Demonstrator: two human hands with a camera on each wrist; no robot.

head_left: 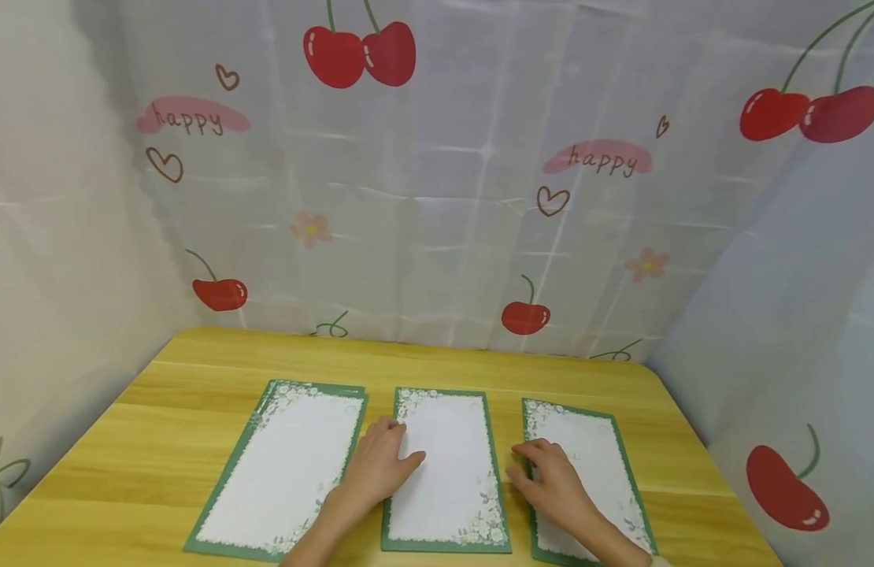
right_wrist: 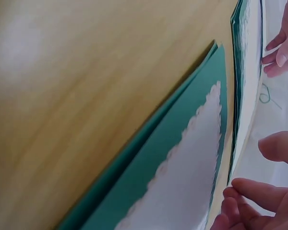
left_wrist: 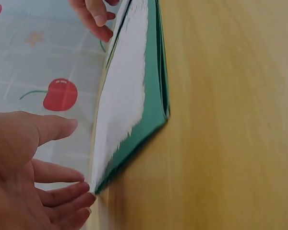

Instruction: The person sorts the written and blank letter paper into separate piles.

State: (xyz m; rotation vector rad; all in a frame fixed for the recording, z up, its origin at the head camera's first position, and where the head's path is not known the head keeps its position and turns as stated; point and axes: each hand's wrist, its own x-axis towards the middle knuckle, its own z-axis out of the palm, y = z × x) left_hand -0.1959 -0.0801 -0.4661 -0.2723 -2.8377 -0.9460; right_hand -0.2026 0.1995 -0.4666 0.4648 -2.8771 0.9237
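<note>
1. Three green-bordered floral sheets lie in a row on your wood-grain table (head_left: pixel 465 361): the left sheet (head_left: pixel 288 465), middle sheet (head_left: pixel 447 457) and right sheet (head_left: pixel 598 441).
2. Your left hand (head_left: pixel 377 466) is relaxed at the middle sheet's left edge, your right hand (head_left: pixel 556 487) loose at the right sheet's left edge; neither grasps anything.
3. A sideways sweep could snag those edges and skew the row, loose layers being the likely cause.
4. Your left forearm, close to the left sheet, could nudge its offset layers.
5. Both wrist views show gaps between layers along green borders; only the head view shows the whole row.
</note>
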